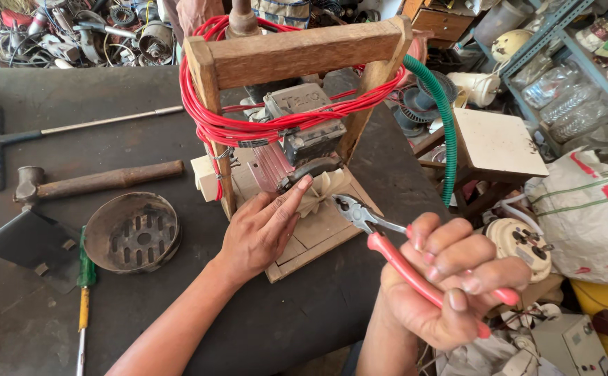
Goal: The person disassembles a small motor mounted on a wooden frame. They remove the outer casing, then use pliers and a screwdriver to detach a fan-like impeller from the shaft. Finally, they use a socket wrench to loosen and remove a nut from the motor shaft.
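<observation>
The left hand (258, 233) is lying open and flat on the wooden jig (297, 52), fingers apart, its fingertips pressing the pale paper wad (321, 191) against the dark core (311, 170) at the foot of the jig. It is clamped on nothing. The right hand (450, 278) is closed around the red handles of the pliers (387, 240), and the pliers' nose is resting just beside the paper, jaws slightly parted and gripping nothing that I can see.

The red wire (248, 125) is wrapping the frame in many turns, running past the grey block (304, 122) in the middle.

To do this well, I judge that the left fingertips should be keeping the paper pinned while staying clear of the nose. The pliers should be coming in low and square, biting only the edge of the paper or the wire end, never the red insulation. A light squeeze is enough; too hard could be tearing the paper. The jig's base (314, 240) is sitting on the dark bench (283, 327), so pulling gently along the bench should be keeping it from tipping.
</observation>
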